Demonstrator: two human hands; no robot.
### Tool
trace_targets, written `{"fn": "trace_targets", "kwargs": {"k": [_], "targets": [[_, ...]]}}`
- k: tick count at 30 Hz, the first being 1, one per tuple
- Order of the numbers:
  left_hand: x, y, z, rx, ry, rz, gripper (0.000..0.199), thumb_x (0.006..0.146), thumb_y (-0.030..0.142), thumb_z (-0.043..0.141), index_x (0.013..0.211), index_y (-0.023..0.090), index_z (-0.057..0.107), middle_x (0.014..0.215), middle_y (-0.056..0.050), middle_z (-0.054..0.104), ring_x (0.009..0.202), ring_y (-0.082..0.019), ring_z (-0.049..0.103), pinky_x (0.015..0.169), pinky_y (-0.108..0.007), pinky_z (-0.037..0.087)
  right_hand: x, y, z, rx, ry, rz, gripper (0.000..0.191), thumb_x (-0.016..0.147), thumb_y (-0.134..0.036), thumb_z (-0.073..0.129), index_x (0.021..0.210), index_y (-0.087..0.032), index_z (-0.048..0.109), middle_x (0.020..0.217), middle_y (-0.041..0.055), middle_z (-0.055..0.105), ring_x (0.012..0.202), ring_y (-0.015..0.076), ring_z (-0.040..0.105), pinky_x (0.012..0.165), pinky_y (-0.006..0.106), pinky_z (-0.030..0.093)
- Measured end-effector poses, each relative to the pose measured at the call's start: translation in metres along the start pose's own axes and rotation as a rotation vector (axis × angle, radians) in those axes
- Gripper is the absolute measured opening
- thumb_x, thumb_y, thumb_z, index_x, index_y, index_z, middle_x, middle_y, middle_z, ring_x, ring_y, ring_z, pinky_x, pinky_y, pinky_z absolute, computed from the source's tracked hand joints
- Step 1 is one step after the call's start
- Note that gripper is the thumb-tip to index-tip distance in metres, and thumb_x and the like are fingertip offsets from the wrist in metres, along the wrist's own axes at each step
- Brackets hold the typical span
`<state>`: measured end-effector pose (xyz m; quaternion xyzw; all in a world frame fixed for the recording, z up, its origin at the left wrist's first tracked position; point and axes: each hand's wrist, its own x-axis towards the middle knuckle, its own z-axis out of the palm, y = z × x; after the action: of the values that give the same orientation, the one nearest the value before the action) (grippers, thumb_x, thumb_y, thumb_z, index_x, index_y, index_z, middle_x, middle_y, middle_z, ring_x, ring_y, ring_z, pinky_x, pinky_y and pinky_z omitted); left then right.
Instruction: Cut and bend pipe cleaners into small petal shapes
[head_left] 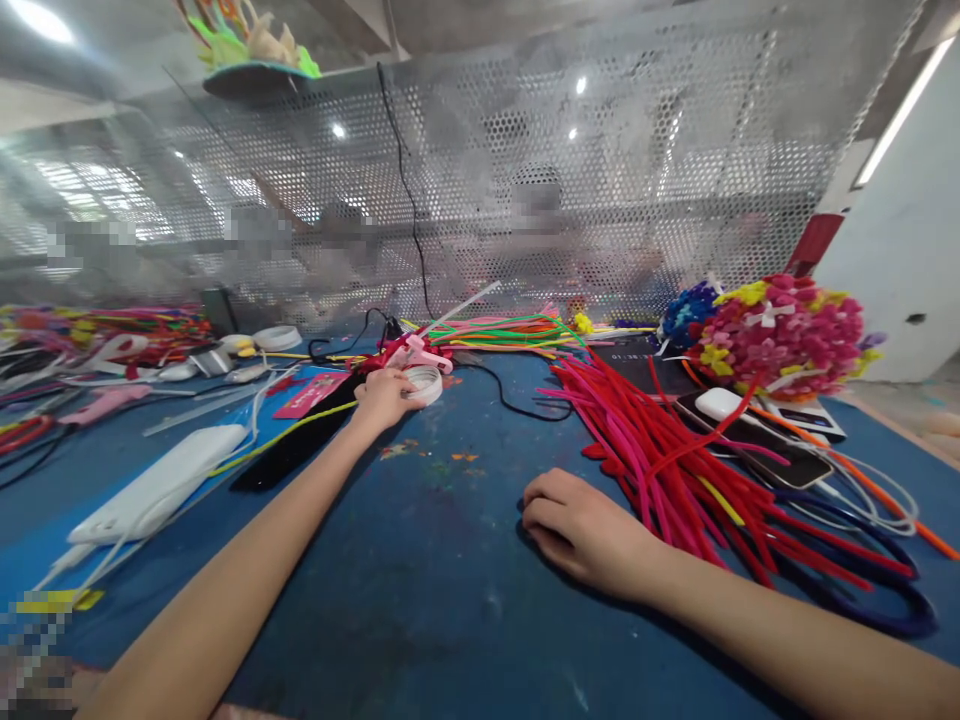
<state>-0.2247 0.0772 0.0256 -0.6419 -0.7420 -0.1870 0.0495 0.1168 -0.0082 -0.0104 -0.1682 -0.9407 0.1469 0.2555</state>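
My left hand (381, 398) reaches to the back middle of the table, its thumb and fingers closed at the left rim of a white tape roll (427, 384). Right behind that roll is a pink glue gun (420, 354), with a long whitish glue stick (472, 302) slanting up beside it. My right hand (583, 525) rests on the blue tabletop, fingers curled in and nothing visible in them. Close to its right lies a loose pile of red and pink pipe cleaners (660, 450).
A white power strip (157, 485) with cables lies at left. Green and pink pipe cleaners (502, 330) lie along the back, before a perforated metal screen (480, 200). At right are a pink flower ball (784, 335), a phone (780, 455) and a white earbud case (721, 403).
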Motion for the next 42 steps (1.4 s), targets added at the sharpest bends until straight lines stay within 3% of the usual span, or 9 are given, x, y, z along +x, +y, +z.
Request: {"fn": "trace_targets", "kwargs": {"k": [5, 10, 15, 21, 25, 29, 35, 42], "targets": [[-0.002, 0.004, -0.001, 0.064, -0.020, 0.001, 0.020, 0.058, 0.036, 0.070, 0.071, 0.022, 0.071, 0.096, -0.004, 0.066, 0.103, -0.027, 0.051, 0.087, -0.031, 0.037, 0.000, 0.000, 0.000, -0.006, -0.012, 0.002, 0.011, 0.084, -0.013, 0.046, 0.087, -0.016, 0.057, 0.095, 0.0065, 0.056, 0.088, 0.0169, 0.050, 0.080, 0.031, 0.042], [-0.005, 0.004, 0.000, 0.081, -0.001, -0.035, 0.021, 0.057, 0.037, 0.069, 0.071, 0.022, 0.070, 0.106, -0.004, 0.064, 0.107, -0.030, 0.049, 0.083, -0.034, 0.040, 0.000, -0.001, 0.000, -0.009, -0.011, 0.010, 0.011, 0.084, -0.013, 0.047, 0.087, -0.017, 0.057, 0.095, 0.0065, 0.056, 0.089, 0.0167, 0.049, 0.079, 0.030, 0.042], [-0.004, 0.001, 0.000, 0.007, -0.040, 0.031, 0.021, 0.058, 0.040, 0.067, 0.064, 0.020, 0.067, 0.093, -0.006, 0.066, 0.095, -0.026, 0.056, 0.086, -0.035, 0.041, 0.000, -0.002, -0.001, -0.016, -0.009, 0.004, 0.010, 0.084, -0.012, 0.048, 0.087, -0.017, 0.057, 0.094, 0.0066, 0.056, 0.089, 0.0164, 0.049, 0.081, 0.030, 0.042], [-0.012, -0.002, -0.030, -0.115, 0.014, 0.053, 0.031, 0.073, 0.044, 0.053, 0.085, 0.018, 0.065, 0.096, -0.006, 0.066, 0.090, -0.021, 0.059, 0.083, -0.032, 0.044, 0.001, -0.002, -0.001, 0.002, -0.015, 0.006, 0.011, 0.084, -0.011, 0.046, 0.086, -0.016, 0.056, 0.093, 0.0072, 0.056, 0.087, 0.0168, 0.049, 0.077, 0.030, 0.043], [-0.029, -0.006, -0.044, -0.120, -0.007, 0.028, 0.026, 0.073, 0.041, 0.053, 0.077, 0.019, 0.065, 0.089, -0.004, 0.068, 0.088, -0.020, 0.060, 0.081, -0.028, 0.044, 0.001, -0.003, -0.001, 0.014, -0.032, 0.015, 0.013, 0.085, -0.012, 0.044, 0.086, -0.016, 0.056, 0.093, 0.0073, 0.056, 0.086, 0.0174, 0.049, 0.077, 0.031, 0.043], [-0.041, -0.010, -0.036, -0.096, -0.125, -0.046, 0.017, 0.067, 0.036, 0.061, 0.071, 0.021, 0.066, 0.076, -0.001, 0.069, 0.074, -0.018, 0.063, 0.069, -0.023, 0.046, 0.000, -0.003, 0.000, 0.013, -0.034, 0.022, 0.013, 0.085, -0.011, 0.044, 0.086, -0.016, 0.056, 0.093, 0.0076, 0.056, 0.086, 0.0180, 0.050, 0.077, 0.032, 0.043], [-0.044, -0.021, -0.022, 0.000, -0.086, -0.229, 0.025, 0.065, 0.042, 0.063, 0.075, 0.019, 0.066, 0.074, -0.005, 0.069, 0.071, -0.022, 0.064, 0.060, -0.027, 0.044, 0.000, -0.003, 0.001, 0.009, -0.018, 0.012, 0.014, 0.085, -0.011, 0.044, 0.086, -0.017, 0.057, 0.093, 0.0080, 0.057, 0.086, 0.0178, 0.051, 0.077, 0.033, 0.044], [-0.043, -0.030, -0.017, 0.000, -0.096, -0.221, 0.019, 0.069, 0.039, 0.060, 0.068, 0.022, 0.067, 0.069, -0.001, 0.069, 0.070, -0.020, 0.065, 0.057, -0.025, 0.042, 0.000, -0.004, 0.000, -0.003, 0.004, 0.000, 0.014, 0.085, -0.012, 0.046, 0.085, -0.017, 0.058, 0.092, 0.0080, 0.057, 0.085, 0.0175, 0.052, 0.077, 0.032, 0.045]]}}
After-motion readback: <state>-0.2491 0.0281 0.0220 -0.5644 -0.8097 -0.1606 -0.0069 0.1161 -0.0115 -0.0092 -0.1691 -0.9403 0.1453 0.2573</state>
